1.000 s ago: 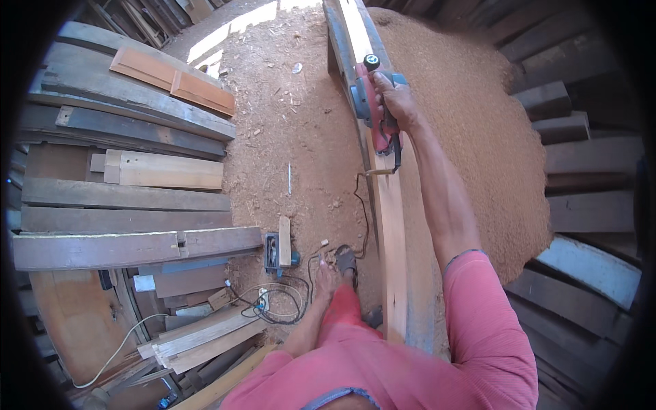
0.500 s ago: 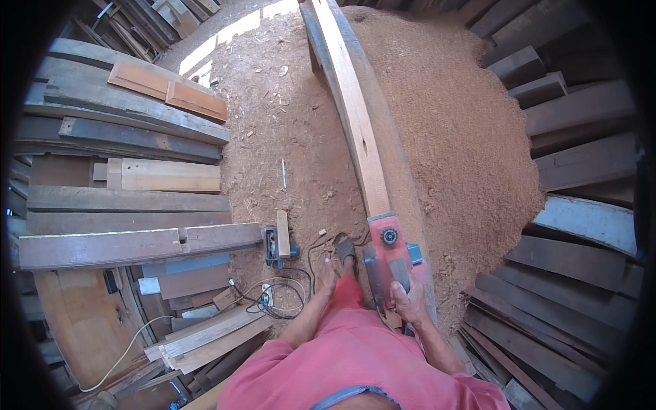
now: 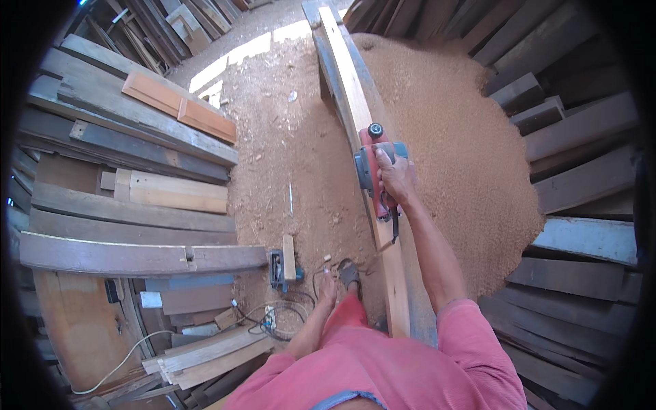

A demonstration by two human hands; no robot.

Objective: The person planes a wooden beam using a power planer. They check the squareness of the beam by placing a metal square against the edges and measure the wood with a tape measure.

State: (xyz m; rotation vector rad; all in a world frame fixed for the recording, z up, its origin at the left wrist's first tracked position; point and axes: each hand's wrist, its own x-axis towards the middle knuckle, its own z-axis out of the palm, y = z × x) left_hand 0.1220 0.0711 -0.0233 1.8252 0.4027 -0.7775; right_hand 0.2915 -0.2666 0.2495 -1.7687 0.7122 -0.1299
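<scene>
My right hand (image 3: 395, 176) is closed on the handle of a red and grey electric hand planer (image 3: 376, 140), which sits on a long, pale wooden beam (image 3: 394, 287). The beam lies lengthwise on a weathered bench (image 3: 422, 318), and a black cord hangs from the planer's rear. My left hand (image 3: 329, 283) hangs low beside my red-clad leg, its fingers loosely extended and holding nothing visible. Left of my sandalled foot, a power tool (image 3: 279, 273) lies on the floor with a short wood offcut (image 3: 289, 253) on it and tangled cables around it.
Stacked planks and panels (image 3: 130, 205) fill the left side. A broad heap of shavings (image 3: 465, 184) lies right of the bench, with more dark timber (image 3: 581, 178) beyond it. Scattered chips cover the floor (image 3: 273, 150), and sunlight falls at the far end.
The planer went from far along the beam back close to my body, and now is partway forward again with my right hand still on it. My left hand stays low.
</scene>
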